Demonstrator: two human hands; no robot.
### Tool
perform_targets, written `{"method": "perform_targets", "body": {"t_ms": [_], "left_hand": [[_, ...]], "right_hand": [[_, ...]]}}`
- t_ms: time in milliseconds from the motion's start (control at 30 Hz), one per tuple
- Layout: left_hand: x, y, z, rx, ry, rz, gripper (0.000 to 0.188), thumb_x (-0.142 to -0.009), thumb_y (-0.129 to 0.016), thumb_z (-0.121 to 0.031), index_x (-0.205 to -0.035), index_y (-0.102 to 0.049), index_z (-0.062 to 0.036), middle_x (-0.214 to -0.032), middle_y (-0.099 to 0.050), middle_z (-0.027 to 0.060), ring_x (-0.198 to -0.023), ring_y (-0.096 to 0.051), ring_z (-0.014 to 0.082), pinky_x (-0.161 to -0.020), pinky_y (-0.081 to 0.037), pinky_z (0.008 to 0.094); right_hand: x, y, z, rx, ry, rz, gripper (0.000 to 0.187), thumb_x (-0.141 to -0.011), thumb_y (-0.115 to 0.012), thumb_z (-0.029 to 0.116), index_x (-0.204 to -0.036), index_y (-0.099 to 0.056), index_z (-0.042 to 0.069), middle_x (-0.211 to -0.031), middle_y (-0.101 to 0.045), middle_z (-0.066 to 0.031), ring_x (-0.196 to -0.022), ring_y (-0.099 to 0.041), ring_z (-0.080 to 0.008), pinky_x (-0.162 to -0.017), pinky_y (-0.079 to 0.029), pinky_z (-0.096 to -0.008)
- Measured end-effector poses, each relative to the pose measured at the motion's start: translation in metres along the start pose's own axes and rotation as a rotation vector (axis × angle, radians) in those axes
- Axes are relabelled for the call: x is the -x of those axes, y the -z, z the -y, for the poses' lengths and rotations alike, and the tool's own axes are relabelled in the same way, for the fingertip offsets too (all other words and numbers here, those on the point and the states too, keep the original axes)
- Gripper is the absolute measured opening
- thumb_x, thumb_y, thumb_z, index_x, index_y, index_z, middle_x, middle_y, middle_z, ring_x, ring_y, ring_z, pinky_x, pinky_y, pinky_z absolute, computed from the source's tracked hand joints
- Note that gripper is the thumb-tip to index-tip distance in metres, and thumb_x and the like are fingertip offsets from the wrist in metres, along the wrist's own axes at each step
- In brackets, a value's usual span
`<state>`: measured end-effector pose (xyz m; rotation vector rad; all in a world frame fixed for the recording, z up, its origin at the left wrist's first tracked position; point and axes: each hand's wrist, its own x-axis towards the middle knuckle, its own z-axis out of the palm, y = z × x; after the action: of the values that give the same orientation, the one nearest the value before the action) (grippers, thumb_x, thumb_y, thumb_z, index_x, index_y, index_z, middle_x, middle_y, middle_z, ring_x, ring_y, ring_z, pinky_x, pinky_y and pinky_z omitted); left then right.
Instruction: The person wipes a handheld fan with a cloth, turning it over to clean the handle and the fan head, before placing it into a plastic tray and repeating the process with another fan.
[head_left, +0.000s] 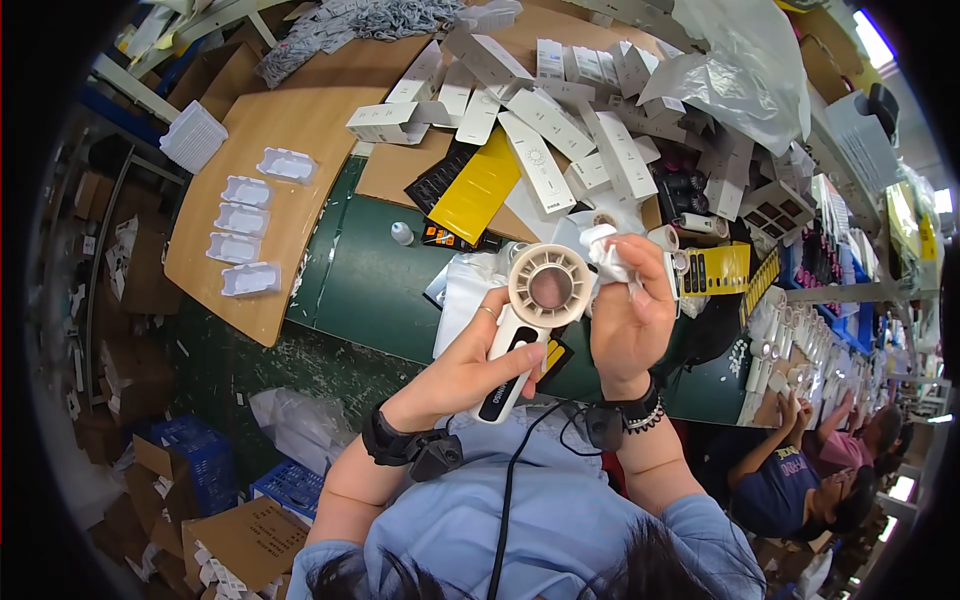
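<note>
My left hand [462, 368] is closed around the white handle of a small handheld fan [508, 335]. The fan's round beige head, with its slotted ring, points up toward me. Close to the right side of that head, my right hand [640, 325] pinches a crumpled white cloth or tissue [606, 256] between thumb and fingers. Whether the cloth touches the fan, I cannot tell. Beneath my hands lie a white sheet [458, 315] and part of the green tabletop [370, 270]. A small bottle with a pale blue body [402, 233] stands left of the fan.
White cartons [540, 165] pile up beyond my hands, beside a yellow sheet [480, 185]. Several white plastic trays [240, 220] line the wooden board [210, 260] at left. Clear plastic [740, 70] drapes at far right. Co-workers [785, 490] sit at lower right; more fans [770, 340] lie near them.
</note>
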<state>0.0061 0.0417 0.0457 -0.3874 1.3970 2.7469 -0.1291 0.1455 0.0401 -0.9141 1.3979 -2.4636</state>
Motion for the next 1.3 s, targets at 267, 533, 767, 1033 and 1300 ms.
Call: {"method": "perform_targets", "body": {"t_ms": [267, 533, 767, 1033, 1300], "left_hand": [[0.001, 0.010, 0.007, -0.058, -0.038, -0.002, 0.061, -0.090, -0.053, -0.007, -0.134, -0.011, -0.0044, -0.085, -0.055, 0.0055, -0.071, -0.057, 0.0097, -0.064, -0.049, 0.0246], [0.005, 0.007, 0.010, -0.214, -0.139, -0.120, 0.073, -0.084, -0.056, -0.003, -0.136, -0.005, -0.0048, -0.093, -0.054, 0.0112, -0.073, -0.057, 0.0134, -0.066, -0.049, 0.0288], [0.002, -0.003, 0.013, -0.751, -0.361, -0.328, 0.082, -0.077, -0.057, -0.001, -0.136, 0.000, -0.0007, -0.098, -0.056, 0.0242, -0.076, -0.060, 0.0347, -0.067, -0.049, 0.0428], [0.010, -0.002, 0.005, -1.214, -0.373, -0.442, 0.087, -0.074, -0.060, -0.003, -0.137, 0.000, 0.0053, -0.093, -0.055, 0.0301, -0.077, -0.058, 0.0441, -0.064, -0.048, 0.0476], [0.015, -0.002, 0.015, -1.186, -0.330, -0.414, 0.082, -0.074, -0.057, 0.000, -0.136, -0.003, 0.0047, -0.105, -0.055, 0.0286, -0.083, -0.058, 0.0451, -0.068, -0.047, 0.0472]], "right_hand": [[0.012, 0.013, 0.005, 0.604, 0.319, 0.325, 0.026, -0.074, -0.050, -0.009, -0.097, -0.059, 0.000, -0.103, -0.056, -0.0134, -0.090, -0.057, -0.0239, -0.078, -0.046, -0.0322], [0.017, 0.011, 0.003, 0.849, 0.462, 0.486, 0.030, -0.068, -0.061, -0.010, -0.094, -0.064, 0.003, -0.094, -0.060, -0.0110, -0.085, -0.058, -0.0245, -0.072, -0.049, -0.0316], [0.029, -0.007, 0.006, 0.743, 0.225, 0.335, 0.034, -0.066, -0.067, -0.009, -0.098, -0.064, 0.003, -0.091, -0.061, -0.0112, -0.081, -0.060, -0.0224, -0.069, -0.050, -0.0285], [0.029, -0.017, 0.009, 0.190, -0.321, 0.026, 0.019, -0.076, -0.067, -0.003, -0.092, -0.059, 0.000, -0.089, -0.061, -0.0059, -0.078, -0.059, -0.0111, -0.068, -0.049, -0.0247], [0.007, -0.017, 0.008, -0.077, -0.457, -0.106, 0.015, -0.079, -0.065, 0.000, -0.093, -0.058, 0.000, -0.087, -0.060, -0.0037, -0.076, -0.056, -0.0087, -0.068, -0.046, -0.0223]]}}
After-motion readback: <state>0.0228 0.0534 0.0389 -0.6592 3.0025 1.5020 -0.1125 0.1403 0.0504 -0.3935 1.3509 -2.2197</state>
